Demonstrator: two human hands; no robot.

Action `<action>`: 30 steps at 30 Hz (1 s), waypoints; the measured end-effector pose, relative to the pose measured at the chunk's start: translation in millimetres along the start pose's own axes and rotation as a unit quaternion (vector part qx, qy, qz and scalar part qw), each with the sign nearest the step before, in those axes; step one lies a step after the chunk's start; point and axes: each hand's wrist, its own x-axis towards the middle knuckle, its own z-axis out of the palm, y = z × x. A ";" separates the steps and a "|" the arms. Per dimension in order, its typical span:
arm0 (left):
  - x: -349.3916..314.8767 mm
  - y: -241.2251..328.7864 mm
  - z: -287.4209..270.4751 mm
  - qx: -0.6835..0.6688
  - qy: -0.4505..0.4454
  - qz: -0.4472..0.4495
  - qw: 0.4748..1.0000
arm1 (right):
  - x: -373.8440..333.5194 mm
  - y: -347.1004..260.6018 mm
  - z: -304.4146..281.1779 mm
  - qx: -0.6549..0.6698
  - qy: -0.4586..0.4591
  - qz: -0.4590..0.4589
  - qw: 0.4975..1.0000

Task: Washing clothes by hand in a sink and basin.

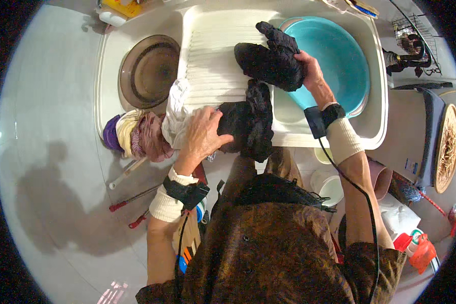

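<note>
Note: clock centred on the ribbed washboard (210, 63), twelve o'clock farthest from the person. Right hand (310, 71): grip closed round the near end of a black bundle (268, 63) at three o'clock, held between washboard and blue basin (339, 55); undersides of the fingers hidden. Left hand (202, 134): grip spread wide, thumb and fingertips against a second black cloth (245, 124) at five o'clock; no firm hold seen.

Risks (judged). Bundle is gripped at one end only; if soaked and heavy, the free end could sag or slip loose. Second cloth overhangs the front rim of the sink (379, 126); a careless tug could send it to the floor (121, 238). Left hand lies against a white cloth (176, 114) too, so that could get dragged along, and dark dye might mark it. Cable (357, 187) on the right forearm could snag, and the wrist strap (321, 120) could get wet.

Materials. Black cloth: matt, soft, crumpled, one lobe smooth and rounded, another twisted. Rolled cloths (149, 137) at seven o'clock: purple, cream, mauve, fine folds. Basin: round, apparently plastic. Brown bowl (137, 81) at nine o'clock: round, see-through, broad-rimmed. Washboard: pale, hard, parallel ridges. Water level: cannot tell.
</note>
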 end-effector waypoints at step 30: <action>120.7 140.9 -62.0 -0.490 0.153 0.078 0.855 | -103.0 -125.7 25.2 -0.241 -0.120 -0.133 0.954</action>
